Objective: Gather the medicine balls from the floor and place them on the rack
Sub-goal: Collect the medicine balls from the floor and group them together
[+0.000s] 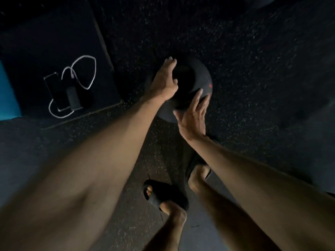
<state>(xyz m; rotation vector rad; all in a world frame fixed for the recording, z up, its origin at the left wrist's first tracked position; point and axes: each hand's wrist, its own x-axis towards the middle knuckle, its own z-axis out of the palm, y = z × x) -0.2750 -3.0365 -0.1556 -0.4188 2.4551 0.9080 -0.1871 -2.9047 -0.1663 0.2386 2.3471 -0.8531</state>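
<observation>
A black medicine ball with small red markings lies on the dark speckled rubber floor at the middle of the head view. My left hand lies flat against the ball's left side with its fingers straight. On the ball's near right side my right hand touches it with spread, straight fingers. No rack is in view.
A black mat or platform lies at the left, carrying a phone, a power bank and a looped white cable. A blue pad shows at the left edge. My feet in black slides stand just behind the ball.
</observation>
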